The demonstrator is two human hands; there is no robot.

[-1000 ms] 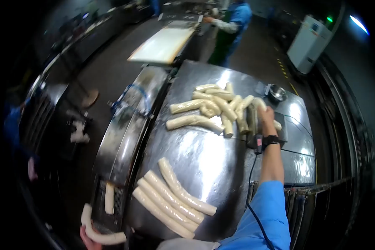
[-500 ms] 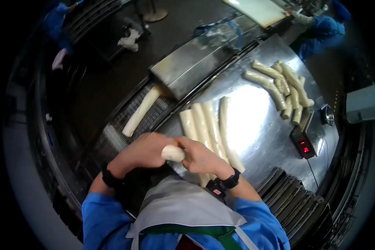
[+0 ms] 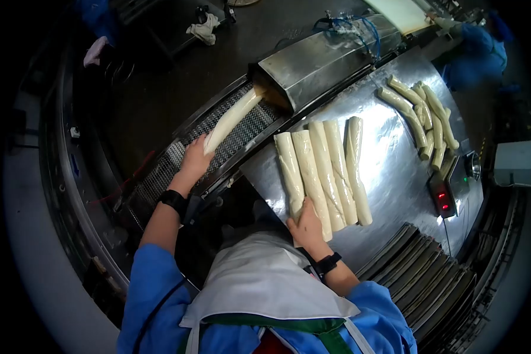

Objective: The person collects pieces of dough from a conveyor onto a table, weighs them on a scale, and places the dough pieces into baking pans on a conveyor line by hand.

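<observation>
My left hand point(image 3: 196, 160) is closed around the near end of a long pale roll point(image 3: 235, 119), which looks like dough in clear film. That roll lies on a mesh conveyor belt, its far end at the mouth of a metal tunnel. On the steel table, my right hand point(image 3: 310, 227) grips the near end of the leftmost pale roll point(image 3: 289, 168) in a row; its fingers are partly hidden. Beside it, several similar rolls point(image 3: 331, 171) lie side by side, with a slight gap before the rightmost roll point(image 3: 354, 165).
The mesh belt point(image 3: 170, 165) runs into the metal tunnel point(image 3: 318, 68) along the steel table point(image 3: 386, 192). Shorter rolls point(image 3: 404, 115) are piled at the far right, near a device with a red display point(image 3: 442, 200). Stacked trays point(image 3: 416, 271) stand below right. A co-worker point(image 3: 478, 56) is at the far right.
My hands were together in front of me around a roll's end; now they are apart. My left hand has reached to the belt roll, my right to the table row. The view has shifted.
</observation>
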